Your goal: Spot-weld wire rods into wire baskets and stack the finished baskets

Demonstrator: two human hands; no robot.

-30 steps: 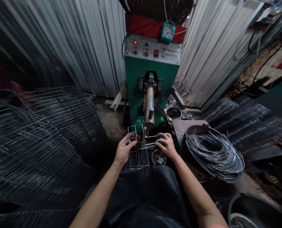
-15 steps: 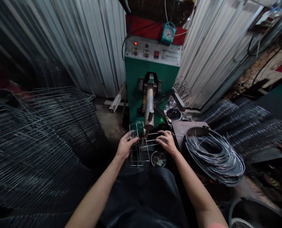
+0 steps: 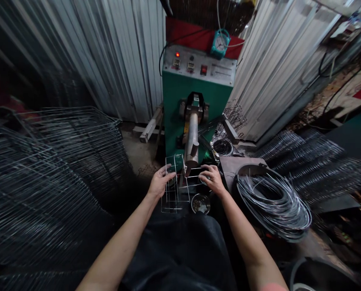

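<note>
- I see, through the head camera, 2 bare hands working at the foot of a green machine (image 3: 174,101).
- The left hand (image 3: 160,181) pinches an open wire frame (image 3: 177,190) between thumb and fingers, along its left side.
- The right hand (image 3: 212,178) is curled, fingertips drawn close together around the ends of a few thin wires (image 3: 194,176) that run sideways toward the frame; I cannot tell whether they belong to it.
- The frame stands in front of the machine, between the 2 hands, just beside the tip of a thick metal arm (image 3: 192,133). I cannot tell whether that tip touches the wires.
- Just below the wires I see a small round bowl (image 3: 192,204) with small bits inside, too dim to name.
- A dark apron (image 3: 174,250) fills the space nearest me, between the forearms.
- On the machine's top panel (image 3: 223,72), 1 red light (image 3: 177,54) glows; a teal gauge (image 3: 220,43) is behind it.
- To the right, a worktop (image 3: 227,163) carries a dark basin (image 3: 244,170) heaped with loose wire (image 3: 277,202).
- To the left, wire racks (image 3: 41,182) are piled high.
</note>
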